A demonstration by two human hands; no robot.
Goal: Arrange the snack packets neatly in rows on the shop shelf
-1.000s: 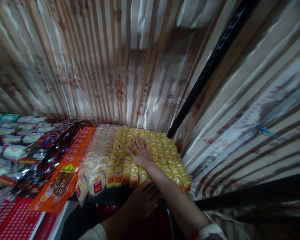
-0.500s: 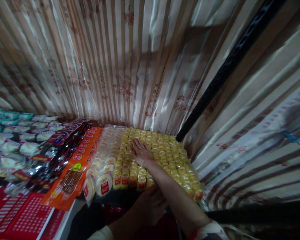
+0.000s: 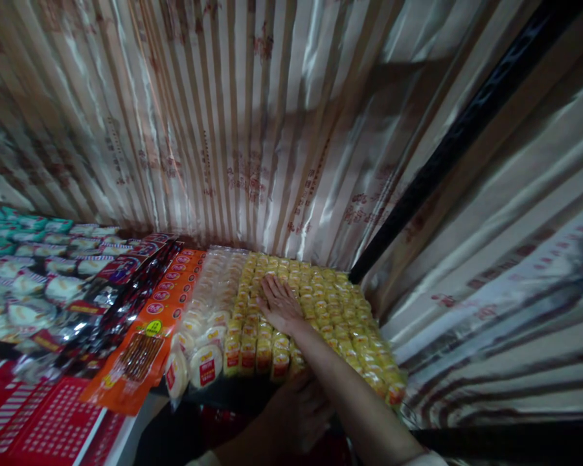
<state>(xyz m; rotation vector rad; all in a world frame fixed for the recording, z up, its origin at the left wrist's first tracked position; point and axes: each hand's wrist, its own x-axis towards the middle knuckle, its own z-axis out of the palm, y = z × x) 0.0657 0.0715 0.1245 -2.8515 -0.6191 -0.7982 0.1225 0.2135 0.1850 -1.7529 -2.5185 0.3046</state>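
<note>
My right hand (image 3: 280,305) lies flat on top of rows of small yellow wrapped snack packets (image 3: 340,301), its fingers stretched out and a little apart. Below the right forearm, at the front edge of those rows, is my left hand (image 3: 301,404), in dark shadow. Its fingers are partly hidden, so I cannot make out whether they hold anything. Just left of the yellow packets lie clear-wrapped columns of round pale biscuits (image 3: 206,362) with red labels. Beside these is an orange snack bag (image 3: 140,353) with brown sticks showing through its window.
Dark shiny packets (image 3: 121,291) and white-and-green packets (image 3: 22,272) fill the shelf's left part. A red perforated basket (image 3: 53,421) stands at the lower left. Striped plastic sheeting (image 3: 252,129) hangs behind, with a black slanting post (image 3: 432,158) at the right.
The view has shifted slightly, so the goods appear a little lower and farther right. My right hand stays flat on the yellow packets; my left hand stays at their front edge.
</note>
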